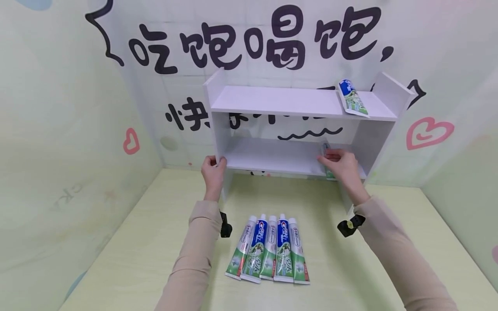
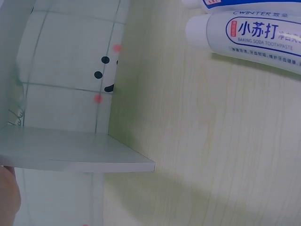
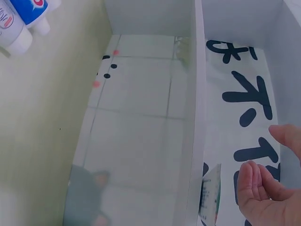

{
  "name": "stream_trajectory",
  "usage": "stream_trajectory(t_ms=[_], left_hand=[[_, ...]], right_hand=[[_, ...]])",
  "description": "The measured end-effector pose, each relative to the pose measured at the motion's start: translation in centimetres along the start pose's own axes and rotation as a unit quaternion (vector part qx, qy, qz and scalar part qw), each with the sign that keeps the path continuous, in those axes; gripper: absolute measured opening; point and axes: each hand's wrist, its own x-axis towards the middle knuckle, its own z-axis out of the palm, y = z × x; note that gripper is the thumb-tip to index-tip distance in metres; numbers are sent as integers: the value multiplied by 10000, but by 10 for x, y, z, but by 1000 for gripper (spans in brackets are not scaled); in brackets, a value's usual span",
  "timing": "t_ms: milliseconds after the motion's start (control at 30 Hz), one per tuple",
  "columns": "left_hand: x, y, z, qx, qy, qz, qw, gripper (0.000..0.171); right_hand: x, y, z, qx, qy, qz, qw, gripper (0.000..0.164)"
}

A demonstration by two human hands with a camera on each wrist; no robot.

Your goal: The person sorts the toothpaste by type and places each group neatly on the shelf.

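A white two-tier shelf rack [image 1: 272, 101] stands against the wall. My left hand [image 1: 213, 172] holds the front edge of its left side panel, thumb on the inner side; in the left wrist view only a bit of that hand [image 2: 7, 195] shows beside the panel. My right hand [image 1: 342, 166] is over the right part of the lower board, close to a green and white toothpaste tube [image 1: 330, 174] lying there, partly hidden by the fingers. In the right wrist view the thumb and fingers [image 3: 254, 181] stand apart with nothing between them, the tube's flat end [image 3: 211, 195] beside them.
A blue, white and green toothpaste tube [image 1: 353, 99] lies on the upper board at the right, its flat end over the front edge. Several toothpaste tubes [image 1: 268, 250], of two designs, lie side by side on the pale table [image 1: 155, 242] in front of the rack.
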Motion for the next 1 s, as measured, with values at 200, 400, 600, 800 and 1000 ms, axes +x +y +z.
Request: stream_trajectory(t_ms=[200, 400, 600, 800, 1000], left_hand=[[2, 0, 1, -119, -44, -31, 9999, 21], [1, 4, 3, -119, -86, -5, 9999, 21], [-1, 9, 1, -120, -134, -176, 9997, 19], [1, 2, 0, -129, -102, -153, 9997, 21], [-1, 2, 1, -74, -41, -64, 9999, 21]], right_hand=[[-10, 3, 5, 394, 6, -169, 9991, 51], [-22, 15, 16, 595, 143, -263, 9978, 50], [-32, 18, 23, 808, 186, -257, 9962, 48], [-44, 19, 30, 852, 79, -228, 9961, 45], [-57, 29, 48, 807, -207, -13, 9965, 43]])
